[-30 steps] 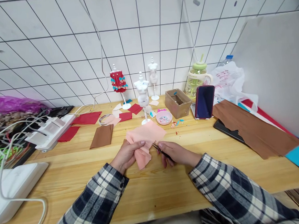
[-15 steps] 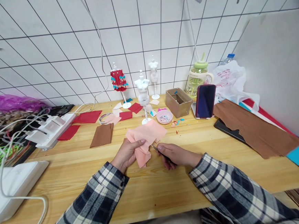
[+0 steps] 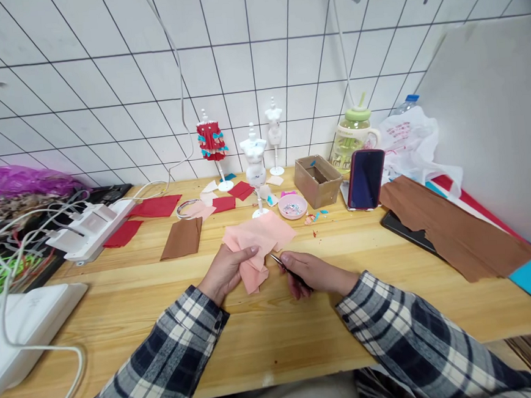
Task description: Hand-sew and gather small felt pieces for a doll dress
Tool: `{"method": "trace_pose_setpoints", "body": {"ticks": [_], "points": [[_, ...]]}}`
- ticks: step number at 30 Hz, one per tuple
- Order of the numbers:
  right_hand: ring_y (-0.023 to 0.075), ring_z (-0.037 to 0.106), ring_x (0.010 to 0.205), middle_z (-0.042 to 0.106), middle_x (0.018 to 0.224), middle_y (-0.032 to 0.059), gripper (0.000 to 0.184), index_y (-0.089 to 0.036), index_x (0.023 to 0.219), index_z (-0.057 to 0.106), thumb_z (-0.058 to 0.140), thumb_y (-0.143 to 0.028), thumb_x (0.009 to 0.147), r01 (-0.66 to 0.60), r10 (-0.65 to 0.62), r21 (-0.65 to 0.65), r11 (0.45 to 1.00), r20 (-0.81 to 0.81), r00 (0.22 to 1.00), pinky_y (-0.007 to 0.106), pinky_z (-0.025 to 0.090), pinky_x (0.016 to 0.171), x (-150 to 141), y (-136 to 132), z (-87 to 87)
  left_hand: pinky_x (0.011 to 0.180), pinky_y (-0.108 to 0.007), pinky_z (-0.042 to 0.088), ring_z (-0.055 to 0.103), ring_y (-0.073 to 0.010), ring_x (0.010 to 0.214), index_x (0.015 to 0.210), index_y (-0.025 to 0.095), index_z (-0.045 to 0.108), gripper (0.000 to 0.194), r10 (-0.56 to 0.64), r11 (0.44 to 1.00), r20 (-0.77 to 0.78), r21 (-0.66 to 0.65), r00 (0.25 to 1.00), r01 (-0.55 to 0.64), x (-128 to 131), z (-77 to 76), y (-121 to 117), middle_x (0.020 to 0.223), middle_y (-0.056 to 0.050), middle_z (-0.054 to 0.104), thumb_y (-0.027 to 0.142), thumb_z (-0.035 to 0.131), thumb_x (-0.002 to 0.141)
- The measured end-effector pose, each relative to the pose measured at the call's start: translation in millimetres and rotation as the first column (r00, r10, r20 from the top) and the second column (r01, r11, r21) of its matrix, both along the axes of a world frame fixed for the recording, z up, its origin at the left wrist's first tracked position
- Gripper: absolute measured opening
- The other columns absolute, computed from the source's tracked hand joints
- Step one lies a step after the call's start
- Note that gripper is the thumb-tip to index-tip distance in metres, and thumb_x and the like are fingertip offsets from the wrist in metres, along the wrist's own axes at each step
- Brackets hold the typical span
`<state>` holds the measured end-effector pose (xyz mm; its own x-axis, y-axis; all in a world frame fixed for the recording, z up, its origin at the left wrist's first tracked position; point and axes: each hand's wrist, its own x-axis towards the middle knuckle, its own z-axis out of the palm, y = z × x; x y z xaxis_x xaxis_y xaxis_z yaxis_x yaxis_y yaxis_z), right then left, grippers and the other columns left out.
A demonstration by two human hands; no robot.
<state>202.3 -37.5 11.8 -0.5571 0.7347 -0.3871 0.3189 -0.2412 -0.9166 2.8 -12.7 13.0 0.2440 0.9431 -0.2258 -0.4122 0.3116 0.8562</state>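
My left hand (image 3: 226,271) pinches a sheet of peach-pink crepe paper (image 3: 259,230) between thumb and fingers, above the table. One part of the sheet is folded and hangs below the thumb. In my right hand (image 3: 308,270) is a pair of small dark-handled scissors (image 3: 277,260), their metal tips pointing left at the paper's lower right edge. My fingers hide most of the handles. Just behind the paper stands a white mini dress form (image 3: 253,157). Beyond it are a bare white dress form (image 3: 274,125) and another in a red ruffled dress (image 3: 212,142) with blue bows.
A pink dish (image 3: 292,206) of small shiny pieces sits beside a cardboard box (image 3: 318,182). A phone (image 3: 365,179) leans upright near a bottle (image 3: 351,137). Brown sheets (image 3: 181,239), red pieces (image 3: 158,206) and a power strip (image 3: 97,230) lie left; more brown material (image 3: 451,227) lies right.
The scissors' tips have drawn slightly away from the paper's edge, and more metal shows. The left hand keeps its hold; the view has shifted a little.
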Motion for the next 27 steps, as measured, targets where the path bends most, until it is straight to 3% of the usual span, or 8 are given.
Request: {"method": "trace_pose_setpoints", "body": {"ticks": [10, 16, 22, 27], "points": [[0.008, 0.04, 0.03, 0.056, 0.045, -0.0063, 0.036, -0.021, 0.084, 0.04, 0.022, -0.048, 0.101, -0.005, 0.006, 0.024, 1.0, -0.02, 1.0, 0.017, 0.032, 0.034, -0.7, 0.5, -4.4, 0.08, -0.034, 0.054, 0.071, -0.0212, 0.081, 0.109, 0.009, 0.066, 0.052, -0.015, 1.0, -0.039, 0.01, 0.999, 0.015, 0.1, -6.4, -1.0, 0.101, -0.014, 0.074, 0.014, 0.085, 0.061], [0.0078, 0.038, 0.032, 0.05, 0.043, -0.0082, 0.035, -0.022, 0.083, 0.039, 0.024, -0.047, 0.101, 0.023, -0.024, 0.056, 0.998, 0.014, 1.0, 0.017, 0.033, 0.035, -1.3, 0.3, -2.4, 0.086, -0.036, 0.054, 0.069, -0.0257, 0.096, 0.111, 0.011, 0.065, 0.055, -0.103, 0.994, -0.007, 0.035, 0.995, 0.103, 2.6, -5.2, -2.6, 0.109, -0.014, 0.072, 0.012, 0.085, 0.06], [0.0076, 0.039, 0.035, 0.046, 0.046, -0.0084, 0.04, -0.022, 0.081, 0.04, 0.03, -0.057, 0.097, 0.043, -0.042, 0.091, 0.995, -0.016, 0.999, 0.018, 0.032, 0.034, -0.5, 0.9, -8.5, 0.086, -0.035, 0.053, 0.07, -0.0214, 0.087, 0.111, 0.011, 0.064, 0.054, -0.062, 0.998, -0.029, 0.028, 0.998, 0.063, 2.7, -6.2, -2.1, 0.108, -0.012, 0.072, 0.012, 0.085, 0.06], [0.0074, 0.035, 0.035, 0.042, 0.047, -0.0087, 0.037, -0.022, 0.08, 0.04, 0.031, -0.052, 0.098, 0.058, -0.057, 0.078, 0.995, -0.025, 0.998, 0.018, 0.032, 0.034, -0.9, 0.2, -8.7, 0.087, -0.034, 0.052, 0.07, -0.0213, 0.089, 0.111, 0.013, 0.065, 0.054, -0.077, 0.996, -0.022, 0.04, 0.997, 0.077, 3.2, -5.3, -2.4, 0.109, -0.011, 0.072, 0.012, 0.084, 0.06]]}}
